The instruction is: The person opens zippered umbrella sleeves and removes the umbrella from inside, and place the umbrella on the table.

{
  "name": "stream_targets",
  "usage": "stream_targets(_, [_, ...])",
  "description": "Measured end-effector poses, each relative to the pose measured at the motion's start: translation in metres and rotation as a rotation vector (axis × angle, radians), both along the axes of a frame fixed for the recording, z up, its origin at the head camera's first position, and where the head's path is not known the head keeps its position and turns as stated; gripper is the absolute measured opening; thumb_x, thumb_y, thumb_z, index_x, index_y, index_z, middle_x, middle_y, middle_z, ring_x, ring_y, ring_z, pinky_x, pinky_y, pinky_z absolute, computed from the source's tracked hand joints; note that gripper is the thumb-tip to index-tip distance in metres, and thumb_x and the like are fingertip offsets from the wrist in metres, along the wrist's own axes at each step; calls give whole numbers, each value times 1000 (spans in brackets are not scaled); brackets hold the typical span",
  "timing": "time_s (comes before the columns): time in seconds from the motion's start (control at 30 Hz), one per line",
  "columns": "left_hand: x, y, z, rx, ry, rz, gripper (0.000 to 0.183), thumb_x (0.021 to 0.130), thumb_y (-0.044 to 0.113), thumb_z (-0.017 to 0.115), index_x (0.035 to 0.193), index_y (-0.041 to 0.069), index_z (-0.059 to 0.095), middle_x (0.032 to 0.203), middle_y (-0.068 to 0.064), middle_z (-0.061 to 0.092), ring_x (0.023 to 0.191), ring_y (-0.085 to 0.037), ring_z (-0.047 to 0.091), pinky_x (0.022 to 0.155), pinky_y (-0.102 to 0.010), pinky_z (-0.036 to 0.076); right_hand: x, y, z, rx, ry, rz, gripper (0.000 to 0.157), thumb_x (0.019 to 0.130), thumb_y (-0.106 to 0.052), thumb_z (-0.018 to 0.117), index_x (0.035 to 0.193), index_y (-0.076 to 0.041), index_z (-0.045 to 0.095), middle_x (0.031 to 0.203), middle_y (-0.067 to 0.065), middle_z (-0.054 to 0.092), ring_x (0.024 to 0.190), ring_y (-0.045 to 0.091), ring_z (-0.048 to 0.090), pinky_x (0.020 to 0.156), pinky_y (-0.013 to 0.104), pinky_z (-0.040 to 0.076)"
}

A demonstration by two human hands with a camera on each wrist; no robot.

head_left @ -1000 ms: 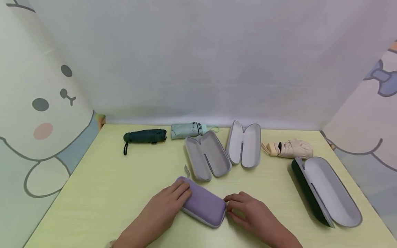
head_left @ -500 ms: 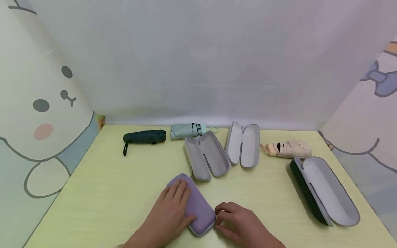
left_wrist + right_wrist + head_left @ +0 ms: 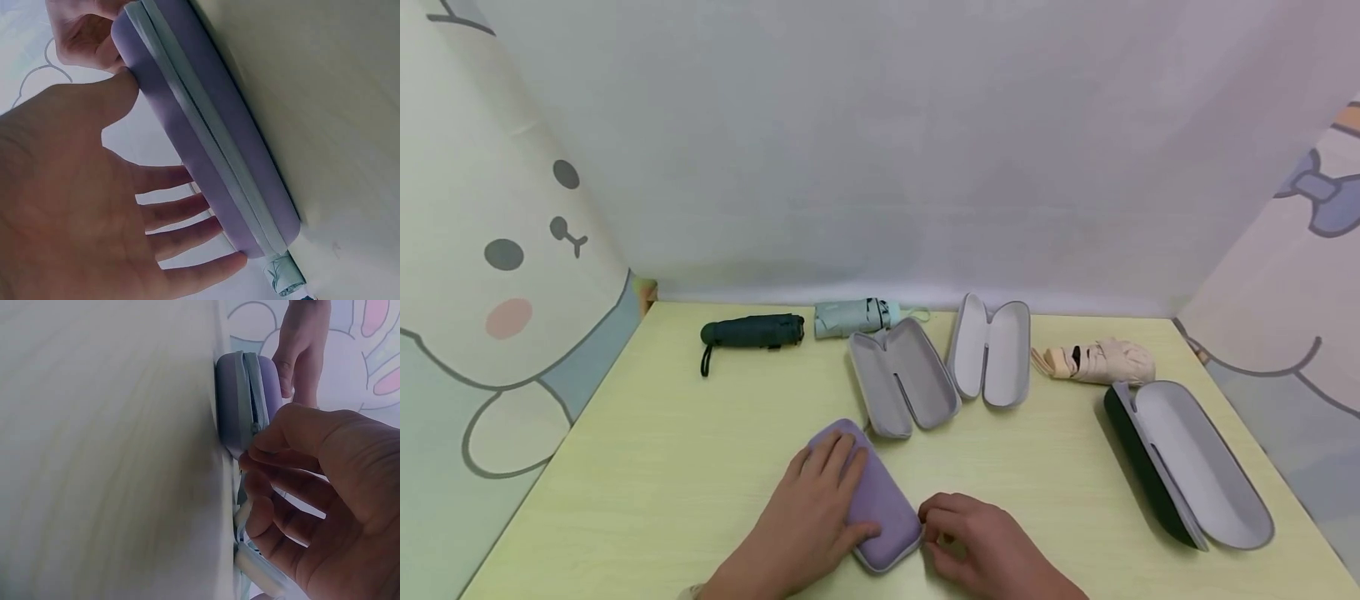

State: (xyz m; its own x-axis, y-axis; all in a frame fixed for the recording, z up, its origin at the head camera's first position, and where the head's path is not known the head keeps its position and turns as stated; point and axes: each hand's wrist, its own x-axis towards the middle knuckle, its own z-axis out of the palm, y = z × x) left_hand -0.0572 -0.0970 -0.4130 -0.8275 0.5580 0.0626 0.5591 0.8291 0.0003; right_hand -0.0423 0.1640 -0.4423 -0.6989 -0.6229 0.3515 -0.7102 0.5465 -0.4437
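A purple zippered hard case point(image 3: 883, 508) lies aslant on the table near the front, its grey zipper band point(image 3: 206, 128) running round the side. My left hand point(image 3: 808, 517) rests flat on its top, the fingers straight and spread and the thumb near the close corner. At the case's near right corner, my right hand point(image 3: 973, 537) pinches the zipper pull between thumb and forefinger, the other fingers curled. The slider point(image 3: 255, 428) shows right at those fingertips in the right wrist view, with a narrow gap in the zipper beside it; the pull itself is mostly hidden.
Behind the purple case lie two unfolded grey cases point(image 3: 910, 383) point(image 3: 1006, 354). Farther back are a dark green folded umbrella point(image 3: 756, 331) and a light blue one point(image 3: 850, 318). To the right are a beige umbrella point(image 3: 1108, 361) and an unfolded dark green case point(image 3: 1202, 471).
The purple case has turned clockwise and shifted left, its near end now closer to me. My left hand has spread flatter over it; my right hand has followed its corner leftward.
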Motion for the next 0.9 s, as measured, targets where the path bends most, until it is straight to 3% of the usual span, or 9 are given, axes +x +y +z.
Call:
stream_targets(0.13, [-1, -1, -2, 7, 13, -7, 85, 88, 75, 45, 144, 11, 47, 150, -12, 45, 141, -30, 39, 105, -51, 42, -3, 0, -1, -15, -11, 20, 26, 77, -10, 77, 78, -27, 59, 100, -21, 62, 81, -10, 52, 73, 1, 37])
stream_targets(0.43, [-3, -2, -1, -24, -37, 3, 86, 88, 76, 42, 149, 14, 42, 153, -11, 41, 145, -30, 35, 108, -52, 40, -8, -1, -4, -92, 0, 58, 26, 76, -3, 74, 79, -25, 60, 94, -19, 63, 81, -9, 54, 73, 2, 39])
stream_targets(0.9, [-3, -2, -2, -27, -1, -18, 85, 88, 75, 43, 146, 13, 45, 150, -10, 44, 142, -29, 38, 106, -50, 42, -15, -2, -7, -148, -79, 92, 30, 74, 3, 71, 82, -23, 59, 83, -17, 61, 74, -7, 50, 67, 3, 38])
